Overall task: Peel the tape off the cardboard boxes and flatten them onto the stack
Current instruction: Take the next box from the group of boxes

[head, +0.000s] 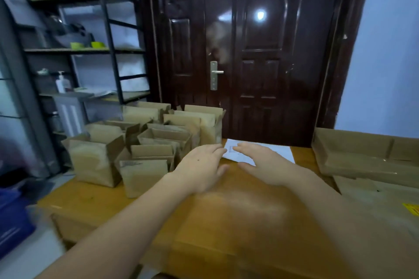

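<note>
Dim, bluish indoor light; a lamp's glare spot shines on the glossy dark brown panelled door (pixel 260 15); motion blur softens everything, edges bowed

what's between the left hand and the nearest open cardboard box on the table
Nothing visible. The left hand, fingers straight and holding nothing, hovers over the bare wooden table, just right of the nearest open brown cardboard box. The white paper sheet lies further back, off that path, and the right hand is on the other side.

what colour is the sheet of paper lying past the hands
White, with a faint printed outline; the paper shows in the head view.
</note>
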`<state>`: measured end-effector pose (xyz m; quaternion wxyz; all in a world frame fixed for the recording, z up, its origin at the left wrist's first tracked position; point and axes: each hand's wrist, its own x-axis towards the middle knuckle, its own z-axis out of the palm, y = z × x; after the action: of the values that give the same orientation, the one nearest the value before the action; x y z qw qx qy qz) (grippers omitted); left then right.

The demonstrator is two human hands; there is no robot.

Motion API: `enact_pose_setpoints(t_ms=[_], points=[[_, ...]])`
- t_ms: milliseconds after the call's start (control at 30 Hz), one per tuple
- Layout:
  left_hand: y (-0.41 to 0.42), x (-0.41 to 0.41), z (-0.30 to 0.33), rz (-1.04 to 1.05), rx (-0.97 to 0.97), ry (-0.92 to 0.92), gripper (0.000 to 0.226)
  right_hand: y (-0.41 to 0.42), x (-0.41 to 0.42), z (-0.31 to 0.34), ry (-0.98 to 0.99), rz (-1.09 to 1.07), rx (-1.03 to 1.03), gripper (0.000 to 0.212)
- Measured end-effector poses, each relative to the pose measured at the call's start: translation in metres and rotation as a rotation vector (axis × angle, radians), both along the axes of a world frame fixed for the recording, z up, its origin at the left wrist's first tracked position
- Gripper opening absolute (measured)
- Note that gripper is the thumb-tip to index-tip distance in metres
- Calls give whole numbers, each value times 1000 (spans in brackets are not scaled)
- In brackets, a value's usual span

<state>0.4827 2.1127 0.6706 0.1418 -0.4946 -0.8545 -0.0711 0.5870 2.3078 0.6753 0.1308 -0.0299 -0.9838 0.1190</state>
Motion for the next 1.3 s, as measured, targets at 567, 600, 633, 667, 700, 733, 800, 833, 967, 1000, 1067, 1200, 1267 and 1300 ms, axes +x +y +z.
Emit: enact_pose_setpoints(t_ms=[567, 600, 633, 667, 700, 733, 800, 833, 967, 1000, 1067, 1200, 1267, 1300], points=[[-156, -91, -14, 295, -169, 70, 75, -145, -139, -25, -18, 303, 155, 62], [-159, -93, -16, 304, -186, 65, 77, -147, -141, -30, -26, 303, 147, 60], [-161, -96, -19, 309, -197, 57, 77, -148, -142, -34, -30, 292, 117, 57], [-163, -97, -20, 308, -203, 52, 77, -149, -142, -37, -32, 268, 81, 54], [-166, -98, -21, 301, -203, 52, 76, -149, -142, -39, -29, 240, 58, 51], [-169, -99, -21, 292, -201, 57, 73, -149, -141, -39, -21, 226, 55, 48], [-174, -101, -21, 284, -198, 75, 67, -148, -137, -39, -3, 249, 59, 44], [-177, -102, -21, 294, -201, 76, 65, -148, -132, -38, -3, 271, 49, 42], [-191, -102, -29, 341, -211, 19, 66, -143, -107, -35, -1, 324, 4, 42], [-193, -99, -32, 336, -207, -4, 66, -141, -99, -35, 9, 330, -10, 41], [-194, -91, -39, 299, -177, -41, 61, -134, -85, -34, 24, 334, -13, 41], [-181, -68, -53, 183, -54, -56, 45, -111, -50, -41, 45, 310, -7, 41], [-167, -54, -58, 123, -2, -79, 40, -96, -29, -46, 40, 277, -29, 42], [-159, -46, -59, 102, 19, -101, 40, -87, -19, -48, 43, 257, -50, 42]])
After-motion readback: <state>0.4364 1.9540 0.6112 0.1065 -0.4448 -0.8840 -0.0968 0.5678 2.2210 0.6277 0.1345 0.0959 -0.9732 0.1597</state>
